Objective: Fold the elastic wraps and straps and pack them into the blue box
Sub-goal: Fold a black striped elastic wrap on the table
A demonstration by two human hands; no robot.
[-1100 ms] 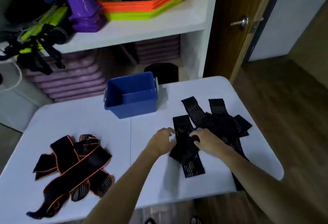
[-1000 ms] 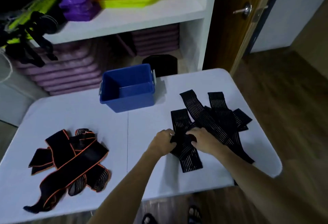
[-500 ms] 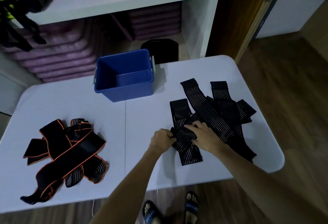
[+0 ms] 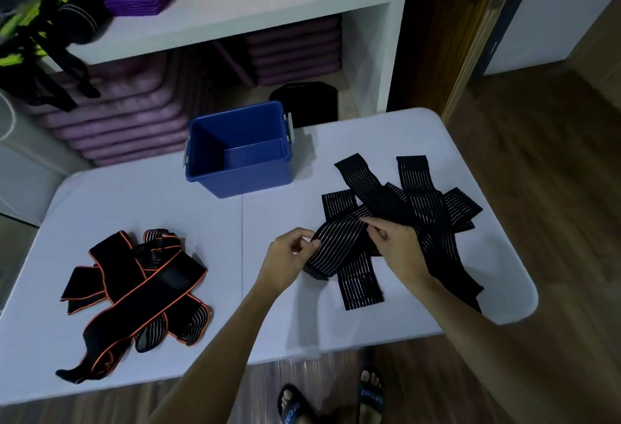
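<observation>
Item: striped elastic wrap (image 4: 339,243) — black ribbed band with pale lengthwise lines, soft and flat, lifted from the pile of like wraps (image 4: 420,208) on the right half of the table (image 4: 235,222). Long axis runs lower-left to upper-right, spanning both hands. Left hand (image 4: 290,255) pinches the near end, fingers curled on it; right hand (image 4: 398,243) pinches the upper edge farther along. Blue box (image 4: 238,151) — rigid plastic, open, nothing inside — stands beyond, nearer the left hand. Orange-edged straps (image 4: 134,292) lie heaped well apart, left. Fold likely next, end to end.
</observation>
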